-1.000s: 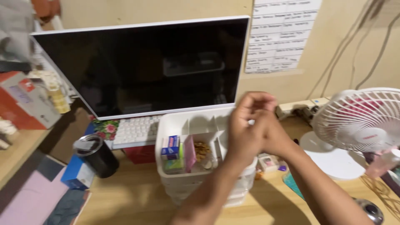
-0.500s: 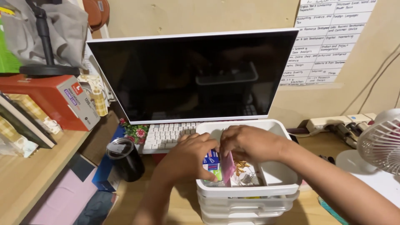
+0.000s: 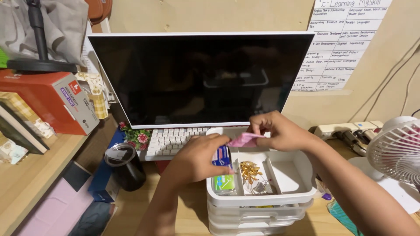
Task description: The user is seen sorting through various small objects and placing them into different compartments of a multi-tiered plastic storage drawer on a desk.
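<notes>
Between two hands (image 3: 197, 159), one pink packet (image 3: 245, 140)

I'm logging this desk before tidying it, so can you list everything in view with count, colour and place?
flat pink packet: one, pink, held above the tray stack by both hands
white plastic divided tray stack: one stack, white, front centre of the desk
gold paper clips: one heap, gold, middle tray compartment
blue and green small boxes: a few, left tray compartment
white-framed monitor: one, screen dark, behind the tray stack
white keyboard: one, under the monitor
black tumbler: one, left of the tray stack
red cardboard box: one, left shelf
white desk fan: one, right edge
white power strip: one, by the wall on the right
paper chart: one, white, on the wall
left hand: over the left compartment
right hand: above the tray's back edge
</notes>
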